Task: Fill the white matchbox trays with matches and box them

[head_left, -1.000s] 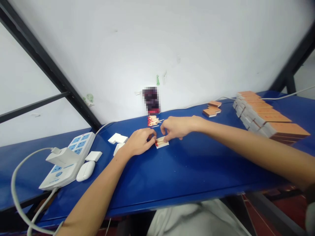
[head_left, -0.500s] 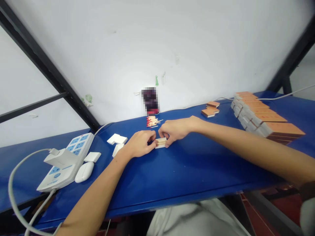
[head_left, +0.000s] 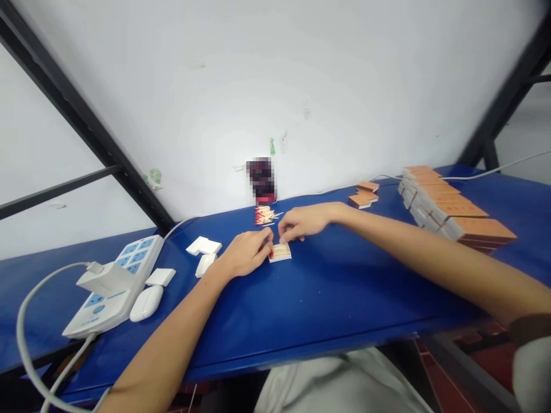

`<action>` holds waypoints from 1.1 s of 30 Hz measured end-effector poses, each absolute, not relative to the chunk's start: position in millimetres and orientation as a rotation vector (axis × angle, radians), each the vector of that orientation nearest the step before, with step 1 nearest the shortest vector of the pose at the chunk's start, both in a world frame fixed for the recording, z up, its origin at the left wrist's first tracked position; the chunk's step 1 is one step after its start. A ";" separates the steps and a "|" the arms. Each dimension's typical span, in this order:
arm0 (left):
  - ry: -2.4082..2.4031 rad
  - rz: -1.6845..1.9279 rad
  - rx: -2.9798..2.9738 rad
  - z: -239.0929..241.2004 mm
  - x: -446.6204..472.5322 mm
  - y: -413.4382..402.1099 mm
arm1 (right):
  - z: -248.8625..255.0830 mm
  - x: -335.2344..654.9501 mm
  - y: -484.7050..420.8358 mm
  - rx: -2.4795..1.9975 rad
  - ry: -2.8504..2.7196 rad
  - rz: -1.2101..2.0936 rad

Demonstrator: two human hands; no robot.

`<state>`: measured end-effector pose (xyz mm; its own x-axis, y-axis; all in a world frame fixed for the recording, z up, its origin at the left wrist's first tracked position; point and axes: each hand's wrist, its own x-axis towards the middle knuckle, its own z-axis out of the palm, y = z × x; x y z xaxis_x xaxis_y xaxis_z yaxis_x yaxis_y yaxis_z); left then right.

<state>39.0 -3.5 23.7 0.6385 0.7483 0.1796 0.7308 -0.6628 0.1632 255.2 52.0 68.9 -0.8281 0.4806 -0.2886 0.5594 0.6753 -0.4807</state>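
A small white matchbox tray (head_left: 281, 258) lies on the blue table with red-tipped matches (head_left: 281, 250) inside it. My left hand (head_left: 247, 252) is closed at its left end, fingertips against the tray. Just behind the tray's far edge is my right hand (head_left: 305, 222), its thumb and fingers drawn together and pointing down; whatever may be between them is hidden. Beyond both hands lies a loose pile of matches (head_left: 266, 215), red heads mostly to the left.
White trays (head_left: 206, 245) lie to the left, near a white earbud case (head_left: 147, 303) and a power strip (head_left: 133, 258) with a plugged-in charger. On the right stand stacked orange matchboxes (head_left: 456, 201), with a few loose orange boxes (head_left: 364, 195) beside them. A pixelated dark object (head_left: 262, 179) leans against the wall.
My right hand has come off the tray's right end and moved up to its far edge, exposing more of the matches inside. My left hand stays at the left end.
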 end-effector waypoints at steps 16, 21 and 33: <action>1.218 0.275 2.787 26.4 42.8 -7.3 | 53.2 253.3 61.4 0.812 2.805 -0.829; 1.350 0.330 2.762 21.2 37.6 0.9 | 58.9 255.8 58.0 0.894 2.757 -0.922; 1.741 0.353 2.694 11.1 25.0 14.7 | 43.9 245.2 55.1 0.740 2.971 -0.851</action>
<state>25.0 14.7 11.1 0.3950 0.8899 0.2281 0.9084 -0.4154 0.0472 245.2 55.1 43.9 -0.8908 0.4451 -0.0912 0.4258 0.7480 -0.5091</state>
